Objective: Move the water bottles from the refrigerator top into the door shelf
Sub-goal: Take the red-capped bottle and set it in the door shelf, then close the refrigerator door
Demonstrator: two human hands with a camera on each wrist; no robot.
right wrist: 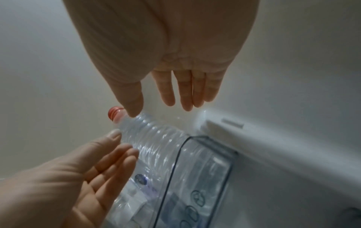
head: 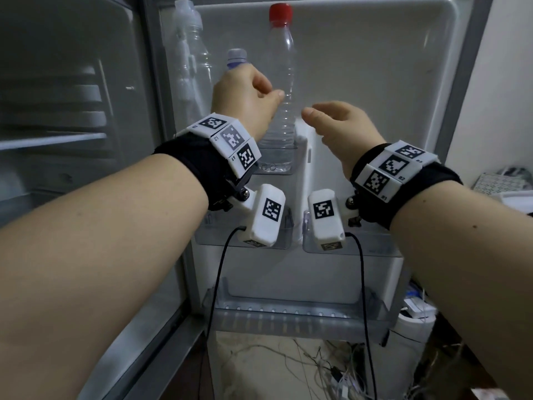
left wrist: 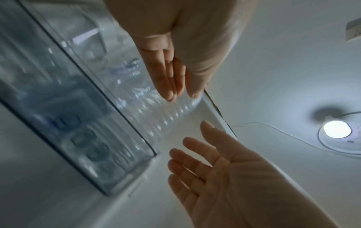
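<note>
A clear water bottle with a red cap (head: 280, 90) stands upright in the transparent door shelf (head: 277, 171) of the open refrigerator door. My left hand (head: 248, 93) is just left of it with straight fingers, the thumb close to its side. To its right, my right hand (head: 337, 119) is also open and holds nothing. In the right wrist view the red-capped bottle (right wrist: 156, 138) rises from the shelf (right wrist: 207, 177) between the right hand (right wrist: 175, 92) and left hand (right wrist: 93, 166). A purple-capped bottle (head: 236, 57) stands behind my left hand.
A tall clear bottle with a clear cap (head: 190, 62) stands at the shelf's left end. Lower door shelves (head: 288, 316) sit below my wrists. The refrigerator interior (head: 63, 111) is to the left. Cables and clutter (head: 331, 370) lie on the floor.
</note>
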